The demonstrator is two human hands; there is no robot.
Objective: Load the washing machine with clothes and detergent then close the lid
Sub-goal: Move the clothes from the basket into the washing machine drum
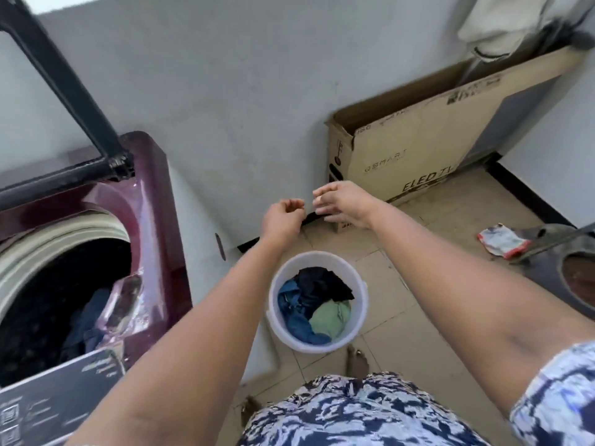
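Note:
A maroon top-loading washing machine (151, 201) stands at the left with its black-framed lid (61, 82) raised. Dark and blue clothes (87, 320) lie in its drum. On the floor beside it stands a white bucket (362, 313) holding blue, black and green clothes (318, 304). Both my arms reach forward above the bucket. My left hand (283, 218) has its fingers curled in and holds nothing. My right hand (343, 201), just to its right, has loosely spread fingers and is empty too. The two hands almost touch.
A large cardboard TV box (418, 149) leans against the wall at the back right. A red and white sachet (502, 241) lies on the tiled floor beside a dark round appliance (566, 278) at the right edge. My foot (355, 362) is just below the bucket.

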